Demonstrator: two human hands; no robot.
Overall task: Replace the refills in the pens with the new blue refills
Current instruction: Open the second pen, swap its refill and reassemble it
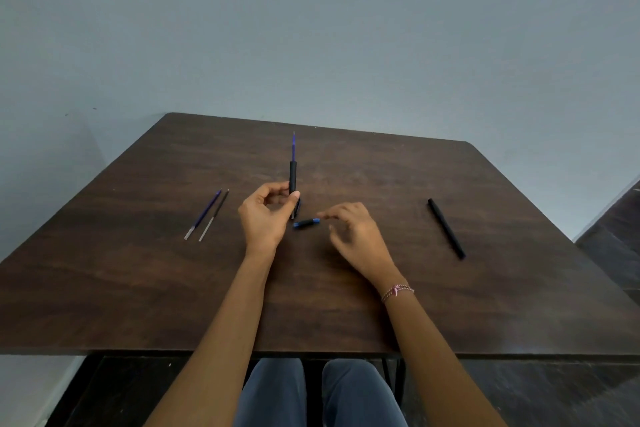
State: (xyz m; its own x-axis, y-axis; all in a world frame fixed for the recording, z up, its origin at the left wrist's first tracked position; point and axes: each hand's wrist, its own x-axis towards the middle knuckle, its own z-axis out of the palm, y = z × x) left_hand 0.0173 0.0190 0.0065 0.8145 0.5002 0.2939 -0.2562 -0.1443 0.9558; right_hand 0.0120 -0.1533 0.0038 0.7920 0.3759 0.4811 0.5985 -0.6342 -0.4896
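My left hand [265, 215] pinches a black pen barrel [293, 177] upright over the middle of the brown table [138, 288]. A blue refill [294, 146] sticks out of the barrel's top. My right hand [356, 236] hovers with loosely bent fingers just right of a small black and blue pen piece [306, 222] lying on the table; its fingertips are close to the piece and hold nothing. On the left lie two loose refills side by side, a blue one [204, 213] and a dark one [214, 215]. A whole black pen [446, 228] lies at the right.
The table stands against a plain grey wall. My knees in blue jeans [311, 392] show below the front edge. A dark floor lies at the right.
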